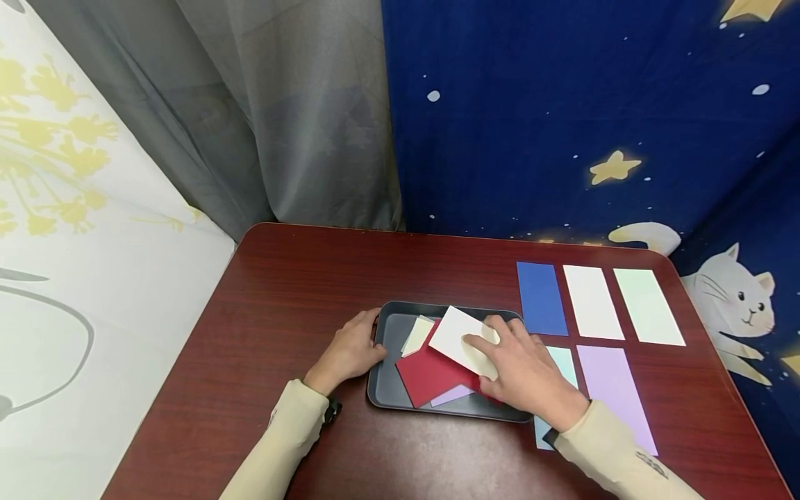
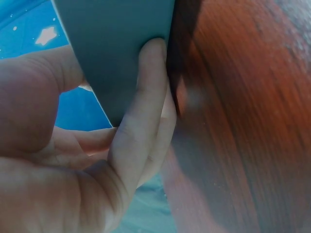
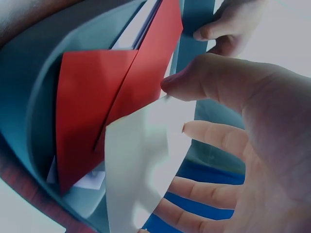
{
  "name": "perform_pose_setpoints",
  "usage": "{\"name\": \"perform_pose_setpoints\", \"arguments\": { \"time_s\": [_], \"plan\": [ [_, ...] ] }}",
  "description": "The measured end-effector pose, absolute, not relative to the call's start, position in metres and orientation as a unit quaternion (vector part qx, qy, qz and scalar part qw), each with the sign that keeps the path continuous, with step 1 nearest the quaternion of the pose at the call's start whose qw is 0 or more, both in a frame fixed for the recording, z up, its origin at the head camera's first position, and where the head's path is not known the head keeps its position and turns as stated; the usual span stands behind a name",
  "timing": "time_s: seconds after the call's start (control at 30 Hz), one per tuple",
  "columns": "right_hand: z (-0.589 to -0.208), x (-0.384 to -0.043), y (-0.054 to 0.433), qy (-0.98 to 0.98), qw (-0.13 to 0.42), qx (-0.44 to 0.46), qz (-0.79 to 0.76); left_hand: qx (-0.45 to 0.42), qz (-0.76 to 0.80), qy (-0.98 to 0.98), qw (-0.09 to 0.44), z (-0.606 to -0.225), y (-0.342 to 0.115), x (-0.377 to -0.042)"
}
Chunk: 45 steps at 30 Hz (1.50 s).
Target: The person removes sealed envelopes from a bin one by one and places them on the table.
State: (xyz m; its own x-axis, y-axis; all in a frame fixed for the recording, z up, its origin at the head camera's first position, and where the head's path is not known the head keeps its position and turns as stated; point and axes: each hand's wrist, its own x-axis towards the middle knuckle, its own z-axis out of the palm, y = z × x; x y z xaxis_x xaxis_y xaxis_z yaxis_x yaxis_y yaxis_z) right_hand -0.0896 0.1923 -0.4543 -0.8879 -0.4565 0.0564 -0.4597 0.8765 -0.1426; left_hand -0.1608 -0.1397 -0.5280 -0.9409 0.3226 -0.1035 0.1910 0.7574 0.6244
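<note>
A dark grey tray [image 1: 382, 390] lies on the table, holding several paper cards. My left hand [image 1: 351, 353] grips its left side, fingers at the outer wall in the left wrist view. Over the tray, my right hand [image 1: 521, 368] pinches a white card [image 1: 455, 336] by its edge; the thumb and index finger meet its upper part in the right wrist view. Beneath it are red cards [image 3: 90, 92], overlapping at an angle. A lilac card [image 1: 451, 396] peeks out below them, and cream cards [image 1: 417, 336] lie at the tray's left.
Right of the tray, a blue card [image 1: 541, 298], a white sheet [image 1: 592, 301] and a mint sheet [image 1: 648, 306] form a back row on the table [image 1: 300, 271]. In front lie a pale blue sheet [image 1: 564, 362], partly hidden by the right arm, and a lilac sheet [image 1: 612, 385].
</note>
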Motion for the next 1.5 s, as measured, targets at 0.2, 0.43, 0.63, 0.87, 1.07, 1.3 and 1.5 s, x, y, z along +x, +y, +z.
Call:
{"name": "perform_pose_setpoints", "arguments": {
  "time_s": [0.2,0.43,0.63,0.87,1.07,1.3,1.5],
  "plan": [
    [-0.451,-0.089,0.2,-0.972,0.012,0.225,0.075,0.134,0.323,0.931,0.107,-0.525,-0.139,-0.16],
    [-0.448,-0.088,0.209,-0.975,0.008,0.209,0.077,0.146,0.319,0.932,0.09,-0.535,-0.14,-0.162],
    [-0.447,-0.087,0.218,-0.978,0.001,0.193,0.083,0.124,0.315,0.934,0.111,-0.518,-0.135,-0.158],
    [-0.446,-0.085,0.227,-0.979,0.002,0.184,0.09,0.135,0.317,0.932,0.11,-0.522,-0.138,-0.16],
    [-0.446,-0.083,0.234,-0.98,0.013,0.178,0.091,0.141,0.32,0.931,0.103,-0.528,-0.141,-0.162],
    [-0.448,-0.081,0.241,-0.982,0.009,0.161,0.097,0.136,0.324,0.929,0.112,-0.51,-0.138,-0.155],
    [-0.45,-0.077,0.245,-0.984,0.0,0.138,0.108,0.129,0.328,0.928,0.119,-0.501,-0.135,-0.151]
  ]
}}
